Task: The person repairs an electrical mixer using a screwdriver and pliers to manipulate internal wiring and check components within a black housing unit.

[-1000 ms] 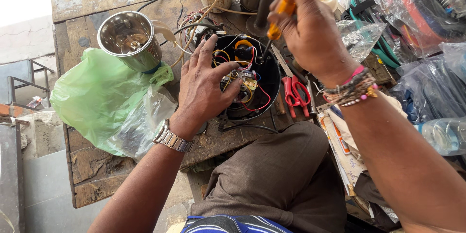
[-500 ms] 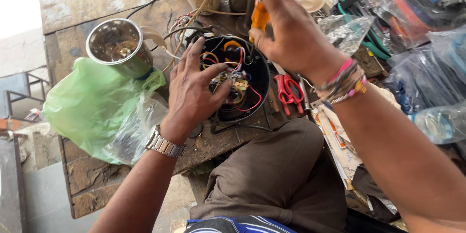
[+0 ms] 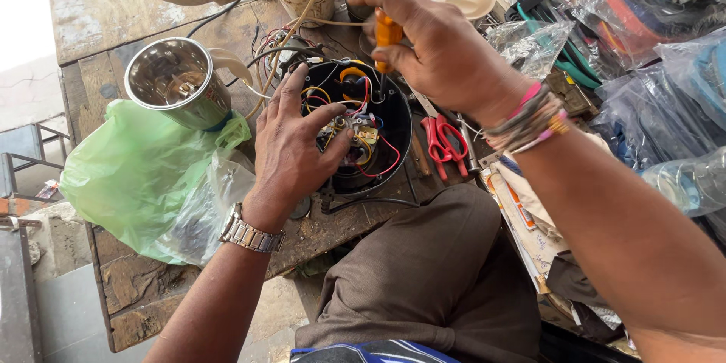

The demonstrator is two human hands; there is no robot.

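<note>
Head view. The left hand [image 3: 291,151] lies spread on the round black open appliance base [image 3: 355,132], its fingertips touching the coloured wires inside, grasping nothing. The right hand [image 3: 442,53] clenches one orange-handled screwdriver [image 3: 387,34], whose tip points down into the base. Just right of those fingers lies one pair of red-handled scissors [image 3: 442,140]. Left of the left fingers stand one steel jar [image 3: 178,83] and one green plastic bag [image 3: 144,174].
</note>
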